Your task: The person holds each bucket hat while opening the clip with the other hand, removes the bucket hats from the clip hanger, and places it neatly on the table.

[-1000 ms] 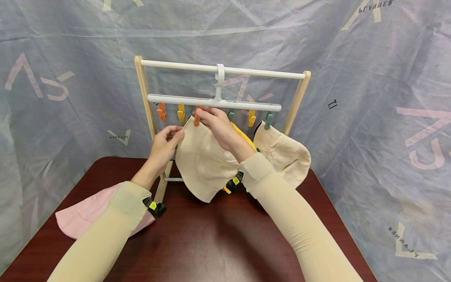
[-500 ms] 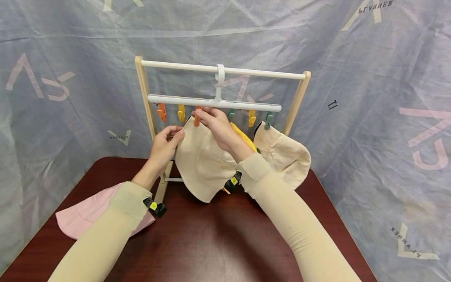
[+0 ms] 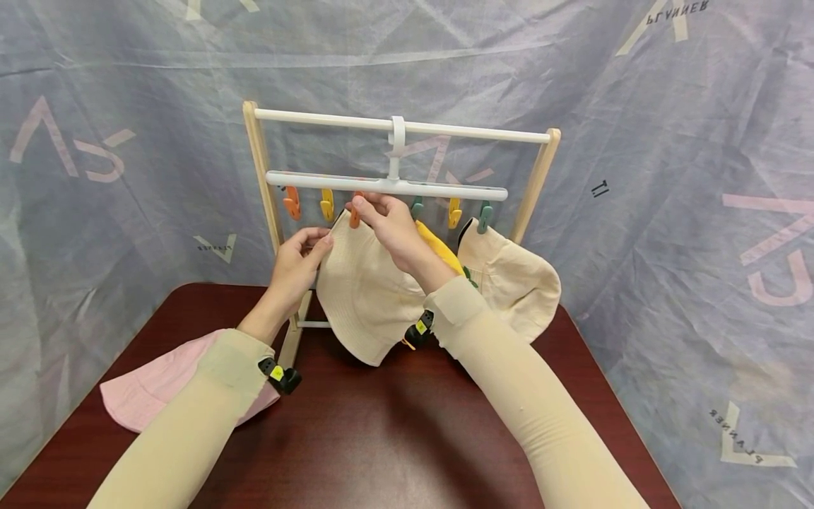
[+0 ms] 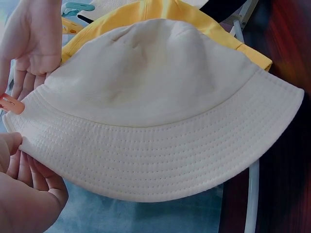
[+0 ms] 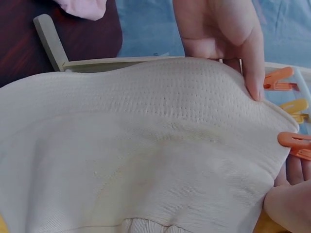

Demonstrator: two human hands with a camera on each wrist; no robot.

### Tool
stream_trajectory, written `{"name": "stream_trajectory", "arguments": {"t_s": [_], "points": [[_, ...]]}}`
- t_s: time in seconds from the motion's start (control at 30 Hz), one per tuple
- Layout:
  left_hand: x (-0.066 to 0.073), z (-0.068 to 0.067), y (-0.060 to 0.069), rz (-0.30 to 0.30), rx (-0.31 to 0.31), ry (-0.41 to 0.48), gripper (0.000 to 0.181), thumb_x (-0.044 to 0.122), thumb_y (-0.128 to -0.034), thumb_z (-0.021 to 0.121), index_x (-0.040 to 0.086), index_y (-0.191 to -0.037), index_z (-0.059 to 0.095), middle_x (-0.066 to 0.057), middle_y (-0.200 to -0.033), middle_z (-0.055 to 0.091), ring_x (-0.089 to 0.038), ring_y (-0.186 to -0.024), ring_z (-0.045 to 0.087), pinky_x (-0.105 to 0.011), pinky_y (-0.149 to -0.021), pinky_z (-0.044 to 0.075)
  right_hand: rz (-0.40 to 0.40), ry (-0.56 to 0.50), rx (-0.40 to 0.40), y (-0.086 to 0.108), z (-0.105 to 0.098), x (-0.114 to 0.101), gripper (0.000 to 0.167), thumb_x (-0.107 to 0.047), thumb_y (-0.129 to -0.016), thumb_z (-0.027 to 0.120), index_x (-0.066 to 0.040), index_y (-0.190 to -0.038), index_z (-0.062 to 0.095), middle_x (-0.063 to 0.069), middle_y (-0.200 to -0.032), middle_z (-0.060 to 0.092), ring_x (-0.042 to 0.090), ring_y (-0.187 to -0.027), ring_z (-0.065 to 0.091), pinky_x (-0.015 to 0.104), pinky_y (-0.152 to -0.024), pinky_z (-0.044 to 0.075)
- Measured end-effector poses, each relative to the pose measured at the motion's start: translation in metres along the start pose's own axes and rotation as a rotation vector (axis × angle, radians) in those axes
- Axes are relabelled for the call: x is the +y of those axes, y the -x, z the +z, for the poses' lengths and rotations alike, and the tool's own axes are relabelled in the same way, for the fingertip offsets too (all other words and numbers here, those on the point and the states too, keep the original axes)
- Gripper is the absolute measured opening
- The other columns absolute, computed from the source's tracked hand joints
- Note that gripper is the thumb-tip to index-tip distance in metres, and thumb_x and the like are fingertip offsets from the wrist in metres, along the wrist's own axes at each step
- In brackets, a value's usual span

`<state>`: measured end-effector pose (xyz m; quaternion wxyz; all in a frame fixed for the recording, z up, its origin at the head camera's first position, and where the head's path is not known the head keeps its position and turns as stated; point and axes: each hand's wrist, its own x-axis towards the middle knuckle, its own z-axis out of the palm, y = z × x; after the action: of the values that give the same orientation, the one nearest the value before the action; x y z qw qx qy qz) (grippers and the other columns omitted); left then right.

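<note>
A cream bucket hat point(image 3: 365, 297) hangs brim up under the white clip hanger point(image 3: 445, 189), its brim edge in an orange clip point(image 3: 356, 218). At that clip, my right hand point(image 3: 399, 230) pinches it with the thumb in front and the fingers behind, largely hidden by the hat. My left hand point(image 3: 297, 258) pinches the brim just left of and below the clip, thumb on the near face. The left wrist view shows the orange clip point(image 4: 12, 104) on the corner of the stitched brim point(image 4: 160, 155). Behind this hat is a yellow hat point(image 3: 439, 247), mostly covered.
Another cream hat point(image 3: 509, 283) hangs at the right from a green clip point(image 3: 485, 218). At the left, an orange clip point(image 3: 292, 203) and a yellow clip point(image 3: 327, 205) hold nothing. A wooden rack point(image 3: 257, 152) bears the hanger. A pink hat point(image 3: 149, 385) lies on the dark red table point(image 3: 331, 438).
</note>
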<state>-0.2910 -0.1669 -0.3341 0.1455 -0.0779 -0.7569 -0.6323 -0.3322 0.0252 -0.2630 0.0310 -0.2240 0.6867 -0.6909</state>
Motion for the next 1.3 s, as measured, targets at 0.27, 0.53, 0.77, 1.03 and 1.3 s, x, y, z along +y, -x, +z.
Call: {"name": "stream_trajectory", "arguments": {"t_s": [0.27,0.53,0.77,1.03,1.3], "points": [[-0.0006,0.0005,0.0017,-0.014,-0.011,-0.005,0.044,0.036,-0.1095,0.062,0.005,-0.141,0.063,-0.001,-0.117,0.063,-0.011,-0.099,0.056,-0.021,-0.079,0.049,0.002,0.057,0.024,-0.0016,-0.0004,-0.0002,0.048,-0.027,-0.111,0.06,0.003,-0.147,0.057,0.016,-0.133,0.072,0.021,-0.132,0.065,0.03,-0.115,0.045],[-0.0008,0.0034,0.003,0.001,-0.013,0.01,0.043,0.034,-0.1093,0.062,0.005,-0.141,0.063,-0.003,-0.117,0.062,-0.012,-0.098,0.057,-0.02,-0.078,0.051,-0.01,0.026,0.048,-0.0044,-0.0006,-0.0006,0.044,-0.023,-0.11,0.061,0.007,-0.144,0.059,0.019,-0.132,0.071,0.023,-0.127,0.068,0.025,-0.108,0.051],[-0.0028,0.0046,0.0035,-0.004,-0.016,0.008,0.043,0.034,-0.1097,0.061,0.005,-0.141,0.062,-0.004,-0.118,0.062,-0.012,-0.097,0.057,-0.019,-0.079,0.052,0.001,0.049,0.039,-0.0043,-0.0019,-0.0009,0.045,-0.024,-0.11,0.061,0.006,-0.143,0.061,0.019,-0.131,0.072,0.023,-0.127,0.068,0.026,-0.109,0.05],[-0.0031,0.0053,0.0041,-0.012,-0.023,0.009,0.043,0.035,-0.1098,0.061,0.005,-0.142,0.062,-0.004,-0.12,0.062,-0.012,-0.098,0.056,-0.019,-0.079,0.051,0.009,0.068,0.053,-0.0045,-0.0026,-0.0009,0.041,-0.025,-0.11,0.062,0.004,-0.139,0.064,0.017,-0.127,0.074,0.021,-0.125,0.069,0.027,-0.11,0.05],[-0.0016,0.0057,0.0058,-0.016,-0.019,0.004,0.043,0.035,-0.1093,0.062,0.005,-0.141,0.063,-0.005,-0.12,0.062,-0.012,-0.097,0.056,-0.019,-0.078,0.051,0.021,0.072,0.072,-0.0043,-0.0008,-0.0026,0.035,-0.026,-0.109,0.063,0.002,-0.13,0.069,0.014,-0.121,0.075,0.019,-0.121,0.069,0.029,-0.11,0.05]]}}
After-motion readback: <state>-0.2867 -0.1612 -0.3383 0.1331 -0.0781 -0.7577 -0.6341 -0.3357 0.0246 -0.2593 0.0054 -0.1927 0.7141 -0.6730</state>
